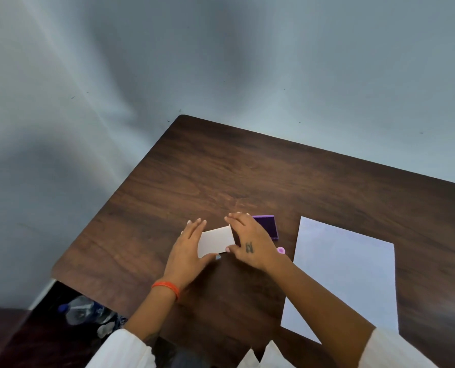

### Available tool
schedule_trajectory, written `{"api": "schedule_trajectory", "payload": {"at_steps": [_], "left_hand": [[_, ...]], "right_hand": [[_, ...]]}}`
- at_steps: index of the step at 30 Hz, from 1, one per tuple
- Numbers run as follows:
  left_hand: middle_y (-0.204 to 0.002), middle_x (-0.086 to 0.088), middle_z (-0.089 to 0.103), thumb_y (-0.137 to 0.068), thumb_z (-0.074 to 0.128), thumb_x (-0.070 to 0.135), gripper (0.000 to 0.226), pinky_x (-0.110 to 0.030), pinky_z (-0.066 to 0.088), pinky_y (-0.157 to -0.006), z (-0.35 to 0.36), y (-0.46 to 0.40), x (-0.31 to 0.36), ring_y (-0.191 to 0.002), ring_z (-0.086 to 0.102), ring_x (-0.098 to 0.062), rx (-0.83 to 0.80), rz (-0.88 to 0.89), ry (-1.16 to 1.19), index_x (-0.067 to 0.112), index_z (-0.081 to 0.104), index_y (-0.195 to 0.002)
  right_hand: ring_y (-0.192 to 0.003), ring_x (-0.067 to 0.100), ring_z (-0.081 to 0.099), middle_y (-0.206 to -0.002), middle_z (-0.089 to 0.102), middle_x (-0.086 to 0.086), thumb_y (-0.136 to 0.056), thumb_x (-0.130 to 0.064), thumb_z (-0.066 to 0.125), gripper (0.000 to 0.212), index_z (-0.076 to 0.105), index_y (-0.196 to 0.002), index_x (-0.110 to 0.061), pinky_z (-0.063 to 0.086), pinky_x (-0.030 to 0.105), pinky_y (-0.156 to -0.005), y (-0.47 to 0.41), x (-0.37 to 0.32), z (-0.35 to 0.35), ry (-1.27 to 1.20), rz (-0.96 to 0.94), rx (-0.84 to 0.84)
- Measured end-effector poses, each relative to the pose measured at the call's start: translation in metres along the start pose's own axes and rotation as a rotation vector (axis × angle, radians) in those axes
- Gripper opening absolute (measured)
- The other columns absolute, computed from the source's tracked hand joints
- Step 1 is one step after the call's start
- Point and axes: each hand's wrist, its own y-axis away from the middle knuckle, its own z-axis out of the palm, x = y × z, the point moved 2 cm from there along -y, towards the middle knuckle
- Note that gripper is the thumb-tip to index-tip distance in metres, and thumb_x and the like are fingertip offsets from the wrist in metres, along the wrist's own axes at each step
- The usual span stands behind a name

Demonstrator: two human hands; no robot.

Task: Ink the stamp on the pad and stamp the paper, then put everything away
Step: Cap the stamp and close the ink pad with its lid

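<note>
Dark wood-grain desk carries everything you are working with. Your left hand and right hand both rest with fingers spread and flat at either end of a small white lid, touching its edges without gripping it. Just beyond your right hand sits the purple ink pad, open, its dark surface showing. A small pink stamp peeks out beside your right wrist, mostly hidden. The white sheet of paper lies flat to the right, near the pad. An orange bracelet circles your left wrist.
</note>
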Motion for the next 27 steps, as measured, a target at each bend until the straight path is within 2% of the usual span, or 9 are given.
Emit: {"api": "schedule_trajectory", "payload": {"at_steps": [3, 7, 11, 18, 23, 27], "left_hand": [[-0.152, -0.002, 0.026, -0.071, 0.075, 0.036, 0.087, -0.039, 0.018, -0.117, 0.005, 0.004, -0.014, -0.143, 0.013, -0.020, -0.062, -0.016, -0.001, 0.017, 0.026, -0.141], [-0.149, -0.002, 0.034, -0.075, 0.072, 0.028, 0.074, -0.035, 0.020, -0.116, 0.008, 0.006, -0.024, -0.141, 0.021, -0.018, -0.039, -0.017, 0.017, 0.016, 0.034, -0.137], [-0.146, -0.004, 0.039, -0.078, 0.070, 0.023, 0.066, -0.034, 0.024, -0.115, 0.007, 0.005, -0.024, -0.138, 0.028, -0.018, -0.026, -0.021, 0.005, 0.014, 0.038, -0.135], [-0.147, -0.003, 0.038, -0.078, 0.069, 0.021, 0.067, -0.030, 0.022, -0.113, 0.003, -0.007, 0.008, -0.136, 0.031, -0.016, 0.015, 0.087, 0.011, 0.014, 0.036, -0.136], [-0.149, -0.003, 0.033, -0.081, 0.066, 0.025, 0.068, -0.033, 0.022, -0.114, 0.010, -0.024, 0.047, -0.138, 0.029, -0.018, -0.030, 0.146, -0.007, 0.017, 0.031, -0.138], [-0.151, -0.003, 0.030, -0.083, 0.064, 0.026, 0.068, -0.034, 0.020, -0.114, 0.022, -0.036, 0.065, -0.138, 0.027, -0.019, -0.090, 0.148, -0.044, 0.018, 0.028, -0.140]], "right_hand": [[-0.142, 0.021, 0.019, -0.153, 0.028, 0.006, -0.080, -0.031, 0.065, 0.077, 0.024, -0.142, -0.014, 0.004, 0.033, -0.118, -0.006, 0.000, 0.015, 0.175, -0.082, -0.152], [-0.142, 0.020, 0.019, -0.153, 0.027, 0.007, -0.083, -0.026, 0.062, 0.072, 0.023, -0.142, -0.013, 0.000, 0.031, -0.116, -0.009, -0.001, 0.022, 0.201, -0.090, -0.195], [-0.139, 0.022, 0.025, -0.150, 0.033, 0.009, -0.084, -0.019, 0.062, 0.066, 0.027, -0.140, -0.011, 0.005, 0.030, -0.117, -0.010, -0.003, 0.020, 0.188, -0.091, -0.174], [-0.140, 0.020, 0.024, -0.151, 0.033, 0.002, -0.085, -0.021, 0.061, 0.064, 0.029, -0.140, -0.019, 0.018, 0.031, -0.115, 0.007, 0.017, -0.006, 0.061, 0.004, -0.062], [-0.137, 0.020, 0.031, -0.148, 0.038, 0.002, -0.083, -0.023, 0.063, 0.061, 0.035, -0.138, -0.020, 0.028, 0.034, -0.112, 0.020, 0.043, -0.036, 0.018, 0.080, 0.029], [-0.134, 0.020, 0.036, -0.147, 0.040, 0.003, -0.082, -0.022, 0.065, 0.061, 0.037, -0.137, -0.019, 0.032, 0.032, -0.110, 0.025, 0.059, -0.047, 0.009, 0.154, 0.028]]}}
